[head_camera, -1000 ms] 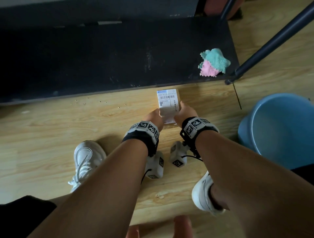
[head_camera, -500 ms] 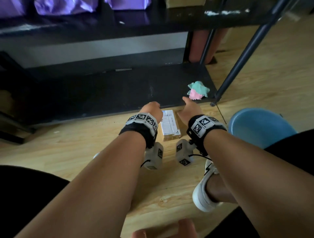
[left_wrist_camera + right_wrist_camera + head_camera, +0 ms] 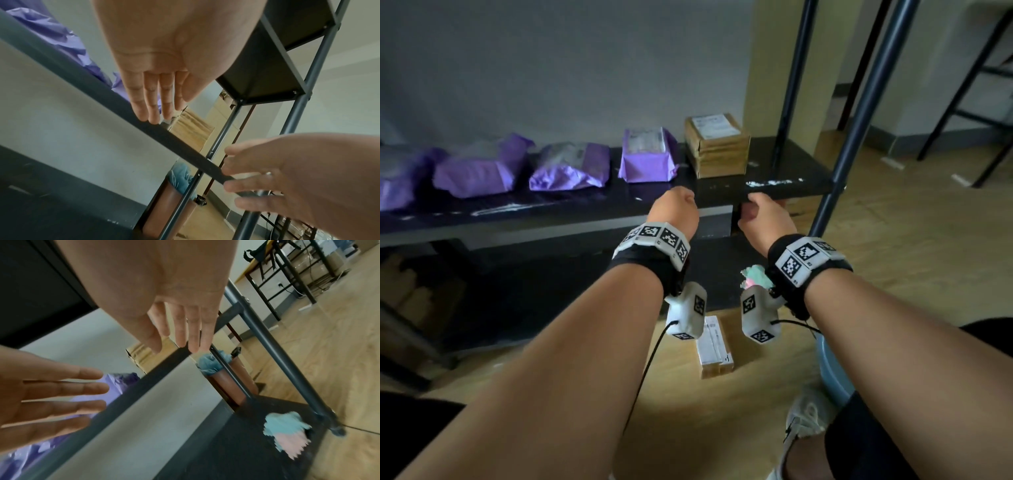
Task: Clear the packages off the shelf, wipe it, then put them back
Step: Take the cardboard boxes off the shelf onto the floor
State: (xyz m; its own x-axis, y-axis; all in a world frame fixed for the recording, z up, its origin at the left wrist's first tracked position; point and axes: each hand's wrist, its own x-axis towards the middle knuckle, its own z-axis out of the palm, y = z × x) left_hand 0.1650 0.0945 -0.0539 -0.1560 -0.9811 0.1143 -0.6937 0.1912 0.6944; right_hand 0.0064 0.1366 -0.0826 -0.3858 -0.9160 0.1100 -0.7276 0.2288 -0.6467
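Several purple mailer packages (image 3: 571, 166) and a brown cardboard box (image 3: 717, 147) lie in a row on the dark middle shelf (image 3: 784, 164). My left hand (image 3: 676, 207) and right hand (image 3: 762, 214) are raised side by side at the shelf's front edge, just short of the cardboard box. Both hold nothing. The wrist views show straight fingers on the left hand (image 3: 153, 100) and the right hand (image 3: 180, 331), reaching toward the shelf edge (image 3: 123, 107). A small labelled box (image 3: 714, 349) lies on the floor below my wrists.
A teal and pink cloth (image 3: 287, 430) sits on the dark bottom shelf (image 3: 236, 443). A blue basin (image 3: 832, 370) stands on the floor to the right. Dark metal posts (image 3: 859, 102) rise at the rack's right end. A brown bin (image 3: 170, 204) stands behind it.
Both hands let go of the small box, left it on the floor and rose to the middle shelf's front edge. The view tilted up to the packages.
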